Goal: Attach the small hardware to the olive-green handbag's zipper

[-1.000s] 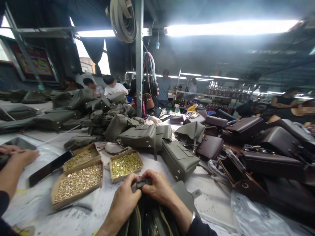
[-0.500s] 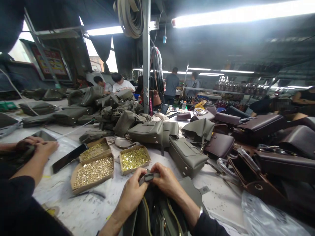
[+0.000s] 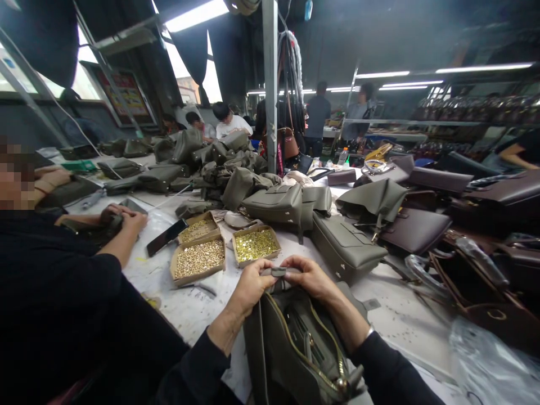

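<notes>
An olive-green handbag point(image 3: 291, 343) with a gold zipper lies open-topped on the table right in front of me. My left hand point(image 3: 252, 285) and my right hand point(image 3: 310, 277) are both closed in a pinch on a small olive strap tab point(image 3: 278, 272) at the bag's far edge. The thumbs and fingers press the tab from either side. Just beyond my hands sit three shallow cardboard boxes of small gold rivets point(image 3: 256, 245), point(image 3: 199, 258), point(image 3: 197, 229).
A person in black sits at my left, hands point(image 3: 122, 216) on a dark piece; a phone point(image 3: 166, 237) lies by the boxes. Olive bags point(image 3: 346, 247) pile up ahead, brown bags point(image 3: 415, 229) at right, clear plastic point(image 3: 489, 360) near right. A steel post point(image 3: 270, 84) and other workers stand behind.
The camera has tilted down and swung left, showing more of the bag and the person beside me. My hands stay pinched on the tab.
</notes>
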`<state>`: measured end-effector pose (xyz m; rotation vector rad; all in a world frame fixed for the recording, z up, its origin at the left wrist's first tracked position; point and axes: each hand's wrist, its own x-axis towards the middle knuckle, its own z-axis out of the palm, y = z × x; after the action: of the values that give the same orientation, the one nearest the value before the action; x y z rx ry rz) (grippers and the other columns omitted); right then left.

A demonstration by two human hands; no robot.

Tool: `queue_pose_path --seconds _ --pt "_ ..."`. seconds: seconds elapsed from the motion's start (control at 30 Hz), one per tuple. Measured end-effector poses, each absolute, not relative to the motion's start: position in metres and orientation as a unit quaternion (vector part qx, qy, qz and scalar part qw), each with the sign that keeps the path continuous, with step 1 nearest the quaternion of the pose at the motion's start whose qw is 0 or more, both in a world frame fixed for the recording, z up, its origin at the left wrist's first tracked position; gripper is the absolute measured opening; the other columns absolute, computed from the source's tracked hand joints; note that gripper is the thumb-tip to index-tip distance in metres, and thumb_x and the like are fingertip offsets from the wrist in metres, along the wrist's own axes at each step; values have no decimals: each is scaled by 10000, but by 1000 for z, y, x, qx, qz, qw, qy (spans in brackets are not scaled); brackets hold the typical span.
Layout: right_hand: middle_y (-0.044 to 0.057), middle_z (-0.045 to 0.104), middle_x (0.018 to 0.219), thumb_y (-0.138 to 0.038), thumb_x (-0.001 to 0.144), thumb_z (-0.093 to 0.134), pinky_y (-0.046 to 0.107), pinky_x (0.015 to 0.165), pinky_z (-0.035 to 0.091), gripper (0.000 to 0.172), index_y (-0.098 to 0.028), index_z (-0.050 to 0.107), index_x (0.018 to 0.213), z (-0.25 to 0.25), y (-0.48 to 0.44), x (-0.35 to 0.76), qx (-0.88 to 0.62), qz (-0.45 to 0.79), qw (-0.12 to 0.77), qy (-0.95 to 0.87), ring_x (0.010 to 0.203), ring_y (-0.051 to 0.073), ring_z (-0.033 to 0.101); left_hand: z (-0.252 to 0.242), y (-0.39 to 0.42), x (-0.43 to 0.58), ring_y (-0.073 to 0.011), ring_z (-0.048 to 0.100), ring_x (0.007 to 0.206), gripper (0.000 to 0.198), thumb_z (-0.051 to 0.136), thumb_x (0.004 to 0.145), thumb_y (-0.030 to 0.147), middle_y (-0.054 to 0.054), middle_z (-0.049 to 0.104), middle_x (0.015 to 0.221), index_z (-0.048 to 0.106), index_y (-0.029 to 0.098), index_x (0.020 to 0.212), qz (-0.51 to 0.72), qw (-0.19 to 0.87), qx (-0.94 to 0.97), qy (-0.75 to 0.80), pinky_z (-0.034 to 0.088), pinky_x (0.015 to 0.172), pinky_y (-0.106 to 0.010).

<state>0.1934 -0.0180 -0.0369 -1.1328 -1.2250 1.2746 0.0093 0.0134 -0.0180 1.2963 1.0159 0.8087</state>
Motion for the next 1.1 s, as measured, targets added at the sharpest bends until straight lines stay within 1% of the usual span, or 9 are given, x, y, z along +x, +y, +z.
queue_pose_path --seconds 0.1,0.2,0.33,0.47,0.63,0.77,0.97,1.1 --pt "-32 640 721 -362 638 869 237 584 380 349 -180 679 868 -41 -20 199 -464 570 496 -462 616 118 527 -19 13 13 -126 545 640 311 759 569 234 5 648 707 639 142 841 346 637 531 439 386 627 -229" --pt "-39 619 661 -413 610 905 226 533 340 429 -191 645 870 -48 -20 205 -459 608 495 -418 542 104 496 -21 13 18 -126 560 623 327 765 551 205 -3 667 707 645 138 848 342 664 502 436 388 611 -227" --pt "-31 633 679 -454 564 940 223 538 337 504 -194 625 859 -58 -18 207 -445 636 504 -378 540 101 513 -26 17 23 -133 586 597 345 769 529 167 -10 679 689 654 135 852 333 705 460 426 405 596 -234" --pt "-37 610 652 -468 520 963 225 536 321 547 -197 623 853 -67 -14 205 -428 653 512 -358 539 105 501 -31 22 22 -133 591 570 373 779 507 135 -7 675 668 648 138 856 325 741 417 414 422 594 -244" --pt "-35 614 659 -487 531 958 234 545 329 553 -203 618 863 -79 -11 201 -412 662 514 -358 536 112 499 -39 24 18 -137 605 558 422 820 501 122 -14 678 671 639 136 881 315 777 370 400 448 592 -252" --pt "-32 620 682 -513 515 956 239 559 358 581 -208 596 853 -84 -8 198 -408 657 519 -365 557 122 521 -45 23 17 -136 626 579 442 832 519 100 -32 698 723 643 134 917 316 796 342 387 470 597 -245" --pt "-22 629 673 -568 551 935 258 559 401 576 -214 573 825 -87 -6 194 -413 634 525 -389 552 139 553 -52 23 17 -149 651 609 482 833 528 104 -52 711 791 635 139 967 317 801 335 382 518 627 -271" --pt "-32 597 649 -627 598 889 256 546 388 574 -219 559 829 -87 -8 191 -418 611 535 -408 529 129 519 -50 21 20 -138 620 574 457 832 536 154 -28 688 739 611 140 936 336 763 372 407 490 587 -256"
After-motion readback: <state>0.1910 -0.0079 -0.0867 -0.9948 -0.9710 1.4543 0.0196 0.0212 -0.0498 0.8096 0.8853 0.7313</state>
